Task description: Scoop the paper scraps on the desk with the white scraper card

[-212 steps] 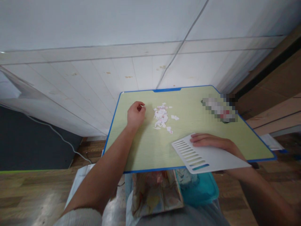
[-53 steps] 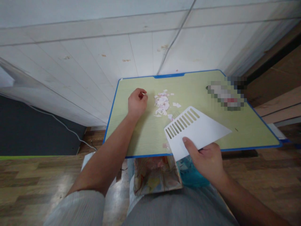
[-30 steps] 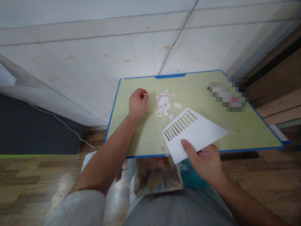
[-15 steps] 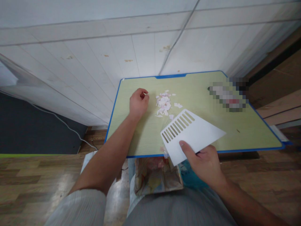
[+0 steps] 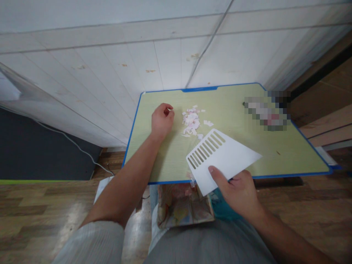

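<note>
In my right hand (image 5: 239,190) is a flat white plastic scraper (image 5: 222,157) with a row of slots along one side. My thumb presses on its top face and the fingers are underneath, hidden. The scraper is tilted over the table's near edge. My left hand (image 5: 162,119) lies on its side on the pale green table (image 5: 242,143), fingers loosely curled with nothing visible in them. Just right of it is a small heap of white paper scraps (image 5: 191,120), with a few loose pieces (image 5: 208,123) beside it.
Below the near edge, against my lap, an open paper-lined box (image 5: 185,212) holds some scraps. A blurred-out object (image 5: 265,112) lies at the table's right. A white panelled wall (image 5: 132,66) stands behind, with a grey cable (image 5: 209,46) running down it.
The scraper in my right hand has shifted slightly left and towards me. My left hand and the heap of scraps have stayed put.
</note>
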